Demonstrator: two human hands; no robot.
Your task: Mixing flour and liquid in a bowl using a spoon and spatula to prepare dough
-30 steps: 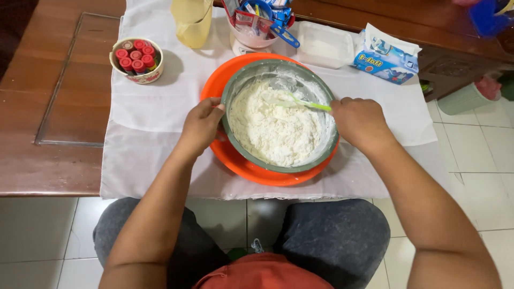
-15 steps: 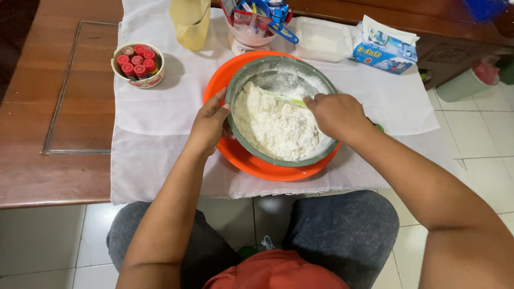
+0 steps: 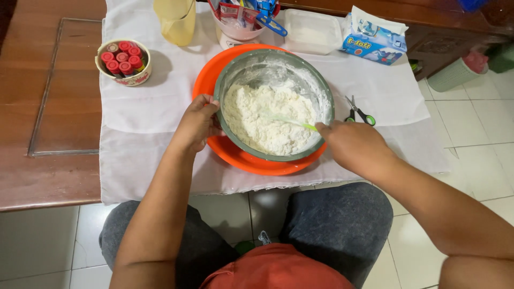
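The left hand [image 3: 197, 122] is clamping fingers on the rim of the green metal bowl [image 3: 274, 69] of white floury dough atop the orange plastic plate [image 3: 235, 156], while the right hand [image 3: 350, 144], fingers seemingly pinched around a pale green spatula [image 3: 292, 122], is mixing, needing steady bracing.

A brown wooden table [image 3: 53, 96] is seen at nine o'clock, with a rectangular inlaid panel set into its top. A white cloth [image 3: 160, 112] is spread across it. Pale grey floor tiles [image 3: 471, 128] are laid at three and six o'clock, evenly lit.
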